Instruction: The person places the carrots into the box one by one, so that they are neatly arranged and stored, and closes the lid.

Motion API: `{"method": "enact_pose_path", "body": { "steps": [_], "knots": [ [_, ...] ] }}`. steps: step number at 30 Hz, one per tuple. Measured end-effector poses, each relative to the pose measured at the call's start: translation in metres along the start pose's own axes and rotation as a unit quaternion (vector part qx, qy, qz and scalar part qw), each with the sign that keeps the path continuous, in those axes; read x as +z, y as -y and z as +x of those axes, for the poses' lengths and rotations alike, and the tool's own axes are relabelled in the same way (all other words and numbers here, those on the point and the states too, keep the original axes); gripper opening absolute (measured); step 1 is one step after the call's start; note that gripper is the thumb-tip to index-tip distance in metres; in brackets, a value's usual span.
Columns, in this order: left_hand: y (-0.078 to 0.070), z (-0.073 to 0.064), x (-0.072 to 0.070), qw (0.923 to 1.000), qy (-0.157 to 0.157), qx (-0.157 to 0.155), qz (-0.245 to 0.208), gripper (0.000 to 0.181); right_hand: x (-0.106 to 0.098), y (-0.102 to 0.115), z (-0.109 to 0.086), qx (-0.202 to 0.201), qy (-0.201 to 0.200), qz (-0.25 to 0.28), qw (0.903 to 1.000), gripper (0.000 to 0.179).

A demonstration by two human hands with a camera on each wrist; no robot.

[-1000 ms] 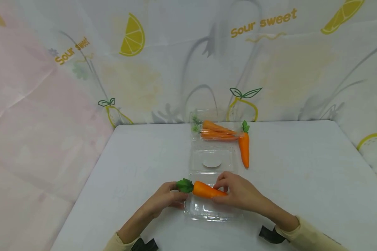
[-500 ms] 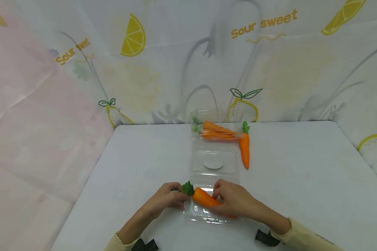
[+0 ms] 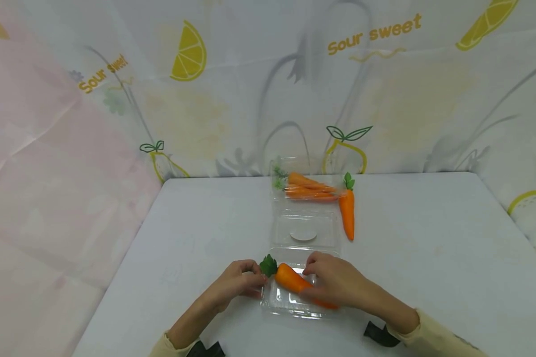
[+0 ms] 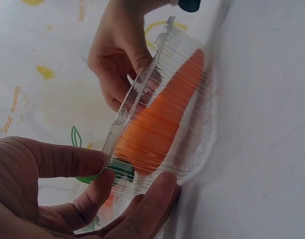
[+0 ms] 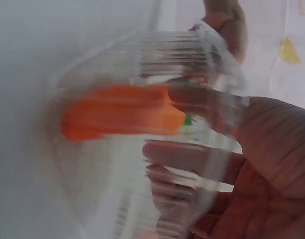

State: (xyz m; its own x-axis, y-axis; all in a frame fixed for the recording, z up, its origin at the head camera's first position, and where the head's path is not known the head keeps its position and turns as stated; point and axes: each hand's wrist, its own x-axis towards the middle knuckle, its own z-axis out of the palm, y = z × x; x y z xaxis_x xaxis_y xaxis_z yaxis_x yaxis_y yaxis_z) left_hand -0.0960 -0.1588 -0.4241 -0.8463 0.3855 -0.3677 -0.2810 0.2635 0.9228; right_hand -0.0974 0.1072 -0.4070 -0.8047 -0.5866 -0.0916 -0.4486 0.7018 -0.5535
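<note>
A clear plastic clamshell container (image 3: 280,301) lies opened in front of me, its lid (image 3: 310,223) folded back. Inside its base, a carrot (image 3: 291,278) slants with green leaves at the left and its tip at the near right. My left hand (image 3: 234,282) pinches the container's left rim between thumb and finger, beside the leaves. Over the container's right part is my right hand (image 3: 341,283); its thumb (image 5: 192,99) lies against the carrot in the right wrist view, which is blurred. The fingers (image 5: 192,154) of that hand stand spread away from the carrot, holding nothing.
Behind the lid, a second clear container (image 3: 274,194) holds several carrots (image 3: 310,186) with feathery leaves. Another carrot (image 3: 347,213) lies on the white table (image 3: 429,238), right of the lid. A printed cloth (image 3: 259,74) hangs behind the table.
The carrot has come down into the container, its tip swinging toward the near right. My right hand lowered with it, and its fingers have loosened. The left hand stays at the rim.
</note>
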Motion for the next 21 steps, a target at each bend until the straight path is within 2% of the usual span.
{"method": "enact_pose_path", "body": {
  "steps": [9, 17, 21],
  "knots": [
    [0.001, 0.001, 0.0, 1.0, -0.001, 0.002, -0.003, 0.015, -0.026, -0.004, -0.01, 0.003, -0.04, 0.006, 0.9992, 0.031],
    [0.003, 0.001, 0.001, 1.0, -0.005, 0.002, -0.006, 0.014, -0.046, -0.022, -0.015, 0.006, -0.046, 0.06, 0.9971, 0.034],
    [0.003, 0.001, 0.001, 1.0, -0.003, 0.005, -0.008, 0.015, -0.053, -0.032, -0.016, 0.012, -0.064, 0.061, 0.996, 0.033]
  ]
}}
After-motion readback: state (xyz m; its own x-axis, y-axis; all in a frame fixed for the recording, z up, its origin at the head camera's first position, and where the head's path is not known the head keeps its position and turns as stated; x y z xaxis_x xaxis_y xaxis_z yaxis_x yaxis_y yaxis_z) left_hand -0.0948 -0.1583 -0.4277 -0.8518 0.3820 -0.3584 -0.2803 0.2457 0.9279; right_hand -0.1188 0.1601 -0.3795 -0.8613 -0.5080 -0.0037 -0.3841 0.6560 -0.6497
